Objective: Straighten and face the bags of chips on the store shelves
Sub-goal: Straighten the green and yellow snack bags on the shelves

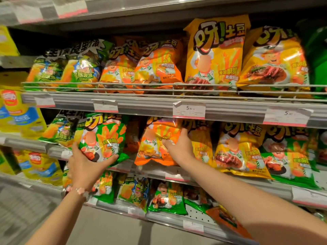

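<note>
Both hands gripped bags: left hand (85, 163) cupped the green bag (104, 138), right hand (178, 145) pinched the orange bag (157, 144); next, probably setting them upright.

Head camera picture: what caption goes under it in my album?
Left hand holds a green chip bag, right hand grips an orange one.

The chip bags, such as the green bag (103, 140) and the orange bag (157, 142), are glossy, crinkled plastic film that throws back bright glare. The shelf edge (145, 106) looks like smooth grey metal fronted by thin wire rails (123, 86), and the price tags (189, 110) are matt white paper behind clear, shiny plastic strips
</note>
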`<state>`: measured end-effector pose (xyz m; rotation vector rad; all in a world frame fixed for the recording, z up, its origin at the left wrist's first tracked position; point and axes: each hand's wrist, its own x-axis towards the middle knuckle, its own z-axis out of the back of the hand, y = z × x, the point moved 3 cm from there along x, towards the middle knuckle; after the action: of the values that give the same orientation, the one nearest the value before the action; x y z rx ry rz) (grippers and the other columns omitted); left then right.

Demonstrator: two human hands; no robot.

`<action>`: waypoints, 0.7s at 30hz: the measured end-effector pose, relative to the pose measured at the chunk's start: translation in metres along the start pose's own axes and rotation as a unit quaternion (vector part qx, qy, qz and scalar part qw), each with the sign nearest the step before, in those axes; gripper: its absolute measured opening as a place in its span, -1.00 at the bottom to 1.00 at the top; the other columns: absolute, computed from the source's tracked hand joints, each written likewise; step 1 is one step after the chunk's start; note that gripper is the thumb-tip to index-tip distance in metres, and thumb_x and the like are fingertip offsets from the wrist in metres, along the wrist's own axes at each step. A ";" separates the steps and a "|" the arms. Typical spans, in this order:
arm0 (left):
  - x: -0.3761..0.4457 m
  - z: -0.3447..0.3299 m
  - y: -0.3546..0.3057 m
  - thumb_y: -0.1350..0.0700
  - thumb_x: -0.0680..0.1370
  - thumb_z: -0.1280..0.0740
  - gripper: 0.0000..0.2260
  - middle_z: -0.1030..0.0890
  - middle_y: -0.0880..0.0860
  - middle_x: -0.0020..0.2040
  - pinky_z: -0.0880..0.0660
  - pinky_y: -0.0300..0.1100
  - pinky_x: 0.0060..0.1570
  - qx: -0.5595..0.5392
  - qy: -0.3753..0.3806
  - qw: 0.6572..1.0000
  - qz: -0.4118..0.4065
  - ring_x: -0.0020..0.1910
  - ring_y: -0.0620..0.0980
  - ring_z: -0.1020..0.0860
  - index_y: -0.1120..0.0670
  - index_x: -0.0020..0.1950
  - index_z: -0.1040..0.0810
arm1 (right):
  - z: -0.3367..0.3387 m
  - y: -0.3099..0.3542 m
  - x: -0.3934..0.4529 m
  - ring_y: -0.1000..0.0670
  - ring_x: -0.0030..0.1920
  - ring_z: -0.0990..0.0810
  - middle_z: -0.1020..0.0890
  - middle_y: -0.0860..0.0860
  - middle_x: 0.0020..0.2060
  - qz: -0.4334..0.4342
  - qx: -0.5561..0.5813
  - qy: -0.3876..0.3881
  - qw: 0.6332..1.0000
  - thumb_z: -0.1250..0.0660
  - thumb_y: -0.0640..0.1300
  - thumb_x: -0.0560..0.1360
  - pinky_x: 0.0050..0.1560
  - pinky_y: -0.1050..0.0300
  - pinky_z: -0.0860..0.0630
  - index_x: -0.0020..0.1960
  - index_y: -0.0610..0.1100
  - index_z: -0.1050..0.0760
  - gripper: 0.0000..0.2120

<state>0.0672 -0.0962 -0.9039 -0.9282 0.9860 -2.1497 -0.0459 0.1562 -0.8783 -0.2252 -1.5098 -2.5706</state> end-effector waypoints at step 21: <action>-0.072 -0.042 -0.029 -0.37 -0.01 -0.54 0.23 -0.21 -0.01 0.50 -0.23 0.07 0.44 -0.162 0.139 0.975 -0.067 0.46 -0.01 -0.24 -0.13 0.52 -0.01 | -0.013 0.008 -0.020 -0.08 0.43 -0.29 -0.29 -0.05 0.46 0.031 0.147 0.071 0.986 -0.24 0.15 0.54 0.39 -0.02 -0.28 0.54 -0.01 0.00 -0.30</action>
<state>0.0696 -0.0105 -0.9254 -0.8739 1.4862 -2.3174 -0.0257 0.1422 -0.8813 -0.0507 -1.7676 -2.2279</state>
